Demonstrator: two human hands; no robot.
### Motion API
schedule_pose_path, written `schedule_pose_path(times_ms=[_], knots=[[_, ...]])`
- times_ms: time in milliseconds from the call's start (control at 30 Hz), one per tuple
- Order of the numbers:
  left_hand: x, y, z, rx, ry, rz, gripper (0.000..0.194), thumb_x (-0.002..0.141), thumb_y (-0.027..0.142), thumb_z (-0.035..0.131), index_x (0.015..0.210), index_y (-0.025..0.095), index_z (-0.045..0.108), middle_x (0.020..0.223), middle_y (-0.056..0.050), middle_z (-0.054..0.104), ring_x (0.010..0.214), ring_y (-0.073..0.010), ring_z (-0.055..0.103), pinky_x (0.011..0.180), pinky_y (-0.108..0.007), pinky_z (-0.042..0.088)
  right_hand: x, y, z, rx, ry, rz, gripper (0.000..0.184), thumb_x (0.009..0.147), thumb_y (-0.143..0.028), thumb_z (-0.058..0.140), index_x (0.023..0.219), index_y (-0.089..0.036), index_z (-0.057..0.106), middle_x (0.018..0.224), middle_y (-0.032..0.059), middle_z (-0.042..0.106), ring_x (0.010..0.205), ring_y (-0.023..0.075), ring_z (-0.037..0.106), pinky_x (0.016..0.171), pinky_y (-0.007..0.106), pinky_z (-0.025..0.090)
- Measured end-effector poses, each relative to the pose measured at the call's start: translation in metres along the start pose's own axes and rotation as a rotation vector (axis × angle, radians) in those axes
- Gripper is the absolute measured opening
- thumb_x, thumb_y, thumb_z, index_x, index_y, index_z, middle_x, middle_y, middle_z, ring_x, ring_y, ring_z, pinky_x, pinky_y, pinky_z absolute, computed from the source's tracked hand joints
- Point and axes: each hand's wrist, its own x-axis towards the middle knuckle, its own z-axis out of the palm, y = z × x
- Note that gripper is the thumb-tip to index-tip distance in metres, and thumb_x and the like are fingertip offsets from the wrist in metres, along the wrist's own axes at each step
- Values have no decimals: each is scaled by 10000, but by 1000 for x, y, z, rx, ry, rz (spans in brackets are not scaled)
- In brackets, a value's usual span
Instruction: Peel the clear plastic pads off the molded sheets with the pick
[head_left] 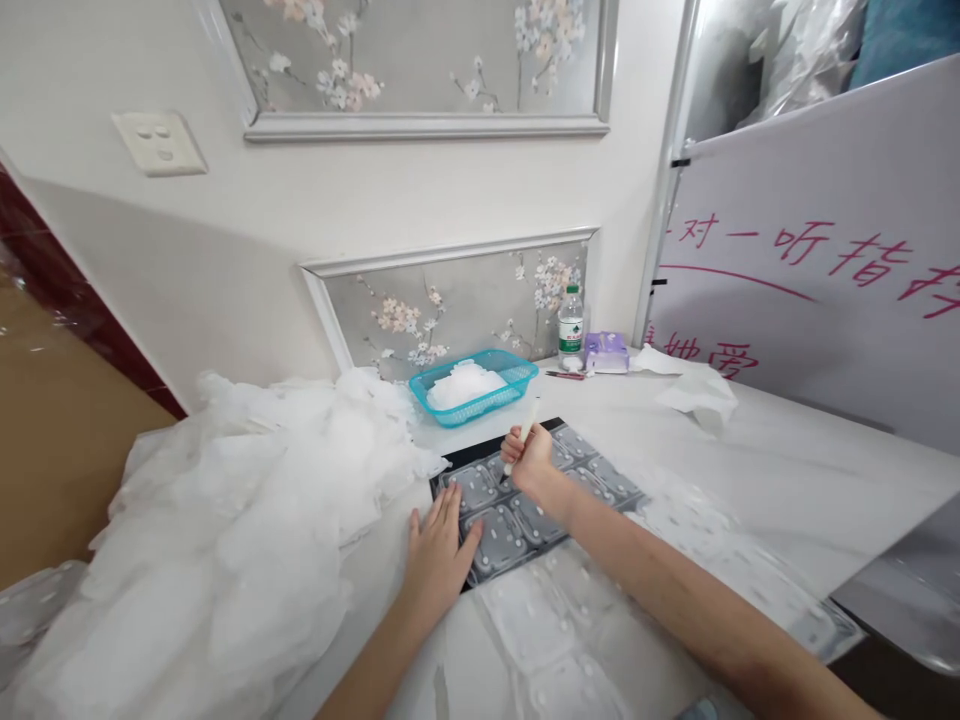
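A black board (471,453) lies on the white table, with a clear plastic sheet (501,540) of rounded-square moulded shapes over it. My left hand (439,545) rests flat at the board's left edge, fingers spread, thumb on the sheet. Over the upper middle of the sheet, my right hand (529,458) is closed around a white pen-like tool (529,420). The tool stands tilted, its dark tip down at the sheet; whether it is a pen or a blade I cannot tell. More moulded sheet (536,620) extends from the board toward me.
A large heap of thin white translucent pieces (247,540) fills the left side. Behind the board stands a blue basket (480,408) holding white pieces. Near the wall are a water bottle (571,330), a purple packet (607,352) and crumpled white paper (697,390). Another moulded sheet (750,560) lies right.
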Motion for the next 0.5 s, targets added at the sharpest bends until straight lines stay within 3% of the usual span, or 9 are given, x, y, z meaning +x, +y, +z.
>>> schedule_pose_path(times_ms=[100,200,400,500], knots=[[0,1,-1,-1,-6,5,615,927,458,246,1460,152,216,1527,-63,200,1412,-218,196,1140,-536,89,-4,-5,0,112,52,-13,516,944,-517,214,546,-201,299,430,-100,142,369,63,98,358,204,149],[0,3,-2,1,-6,9,587,929,426,264,1453,161,244,1524,-83,204,1407,-229,212,1134,-540,98,-12,-8,12,169,-11,36,488,918,-440,68,504,-215,198,393,-86,81,376,87,52,348,211,128],[0,5,-3,12,2,7,562,925,393,288,1444,179,267,1523,-75,212,1405,-225,218,1132,-545,103,-16,-5,37,134,-237,175,485,861,-528,241,491,-217,203,370,-95,117,366,67,50,341,187,112],[0,4,-3,14,0,5,553,925,392,284,1439,187,278,1522,-60,215,1408,-215,212,1133,-546,103,-16,-1,41,77,-322,241,485,877,-512,222,485,-225,222,353,-93,138,354,63,53,330,182,106]])
